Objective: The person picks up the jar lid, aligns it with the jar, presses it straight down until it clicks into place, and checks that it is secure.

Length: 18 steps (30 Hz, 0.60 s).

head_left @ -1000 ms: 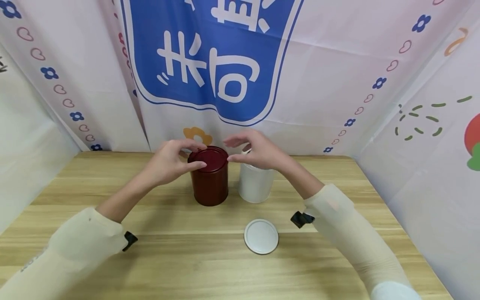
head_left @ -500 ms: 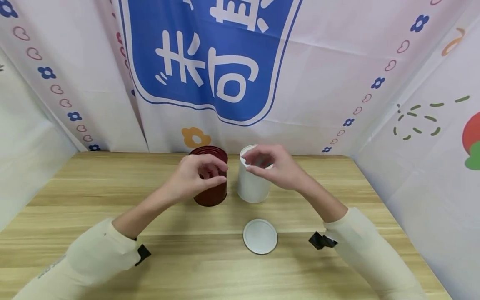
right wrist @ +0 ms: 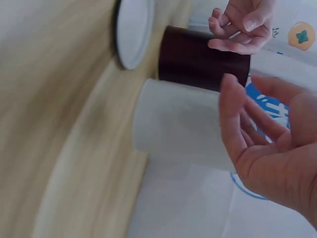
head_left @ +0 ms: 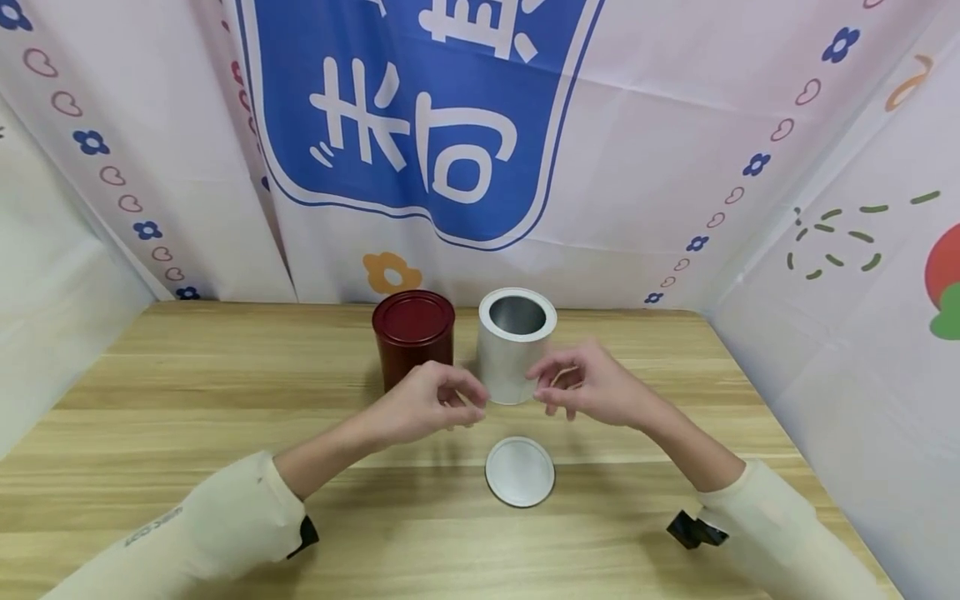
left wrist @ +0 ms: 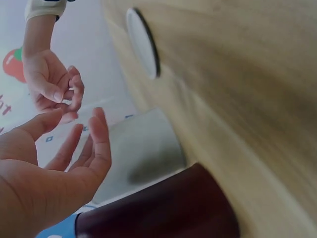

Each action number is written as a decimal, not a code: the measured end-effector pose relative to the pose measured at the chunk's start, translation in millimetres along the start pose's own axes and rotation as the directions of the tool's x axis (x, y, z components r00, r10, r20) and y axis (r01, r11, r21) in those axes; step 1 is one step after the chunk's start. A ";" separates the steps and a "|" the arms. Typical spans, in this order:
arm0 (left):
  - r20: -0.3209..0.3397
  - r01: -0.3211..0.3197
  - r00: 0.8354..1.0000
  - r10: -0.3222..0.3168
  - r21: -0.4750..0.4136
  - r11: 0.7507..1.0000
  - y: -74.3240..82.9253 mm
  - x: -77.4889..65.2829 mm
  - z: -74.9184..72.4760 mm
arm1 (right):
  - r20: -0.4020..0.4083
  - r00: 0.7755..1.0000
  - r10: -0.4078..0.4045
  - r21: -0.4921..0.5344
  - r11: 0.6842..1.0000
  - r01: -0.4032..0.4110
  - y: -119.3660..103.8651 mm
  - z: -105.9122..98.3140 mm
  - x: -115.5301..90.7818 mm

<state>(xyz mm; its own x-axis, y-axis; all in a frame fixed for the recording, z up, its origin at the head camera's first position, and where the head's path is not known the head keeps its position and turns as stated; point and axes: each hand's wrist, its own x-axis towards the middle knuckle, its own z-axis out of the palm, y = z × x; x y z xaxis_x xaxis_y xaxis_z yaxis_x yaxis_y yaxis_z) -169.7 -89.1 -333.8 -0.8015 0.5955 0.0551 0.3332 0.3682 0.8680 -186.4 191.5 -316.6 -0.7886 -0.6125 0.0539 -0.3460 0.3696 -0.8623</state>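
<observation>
A dark red canister (head_left: pixel 414 333) with its lid on stands at the back of the table. Beside it on the right is a white canister (head_left: pixel 504 367), its top uncovered and its grey inside showing. A round white lid (head_left: pixel 520 472) lies flat on the table in front of the white canister. My left hand (head_left: pixel 429 403) hovers before the red canister, fingers loosely bent and holding nothing. Before the white canister's right side hangs my right hand (head_left: pixel 588 385), also loosely bent and holding nothing. In the left wrist view a gap shows between thumb and fingers (left wrist: pixel 102 144).
The wooden table (head_left: pixel 360 533) reaches back to a printed cloth (head_left: pixel 622 183) hanging close behind both canisters. More white cloth (head_left: pixel 847 333) walls off the right side, and another sheet stands on the left.
My left hand has left the red canister's lid and come toward me and right. My right hand has drawn back from above the white canister, uncovering its opening. Canisters and loose lid stay put.
</observation>
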 end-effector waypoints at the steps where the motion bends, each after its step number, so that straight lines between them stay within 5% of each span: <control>1: 0.013 0.023 1.000 -0.023 -0.014 1.000 -2.3 0.5 2.7 | 0.023 0.999 0.039 0.005 0.999 -0.039 3.9 -0.6 -1.8; 8: 0.105 0.137 0.987 -0.124 -0.131 0.982 -16.6 4.0 18.3 | 0.118 0.958 0.262 0.062 0.961 -0.270 25.8 1.0 -13.4; 18: 0.186 0.271 0.956 -0.227 -0.268 0.925 -24.7 7.2 30.1 | 0.181 0.915 0.360 0.155 0.908 -0.388 44.5 6.8 -20.2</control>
<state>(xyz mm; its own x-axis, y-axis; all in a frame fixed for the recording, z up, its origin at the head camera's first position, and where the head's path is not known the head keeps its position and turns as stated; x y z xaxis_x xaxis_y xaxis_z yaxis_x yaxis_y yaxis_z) -168.7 -72.4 -369.7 -0.7497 0.6184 -0.2355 -0.0419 0.3108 0.9495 -182.4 215.5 -359.5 -0.7544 -0.5538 -0.3525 0.0707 0.4653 -0.8823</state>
